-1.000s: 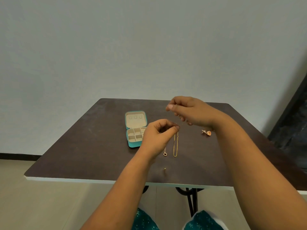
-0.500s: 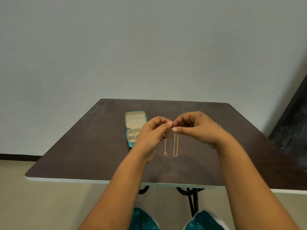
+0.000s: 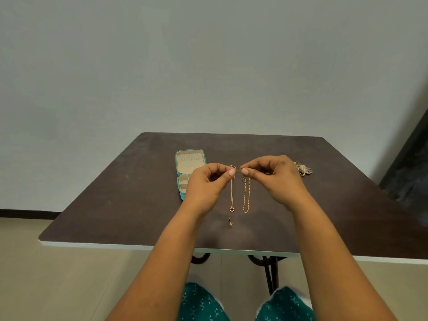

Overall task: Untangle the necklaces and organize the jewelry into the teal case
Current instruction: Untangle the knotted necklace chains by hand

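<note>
Since half a second ago both hands sit a bit further apart, and a short stretch of chain now shows between the fingertips; the jewelry pile at the right, hidden then by the right hand, is back in view. A second ago the right hand was up higher and further back, now it is level with the left.

Left hand [image 3: 207, 181] has fingers curled, thumb and forefinger pinching the top of the thin necklace [image 3: 232, 191], which hangs down with a ring pendant [image 3: 231, 208] at the bottom. Right hand [image 3: 275, 176] is curled the same way, pinching the top of the thicker gold chain [image 3: 246, 198], hanging as a loop just beside the thin one.

Teal case [image 3: 185, 167] lies open on the dark table [image 3: 139, 205], behind the left hand, partly hidden. Small loose piece [image 3: 230, 224] on the table below the pendant. Jewelry pile [image 3: 303, 169] just behind the right hand.
</note>
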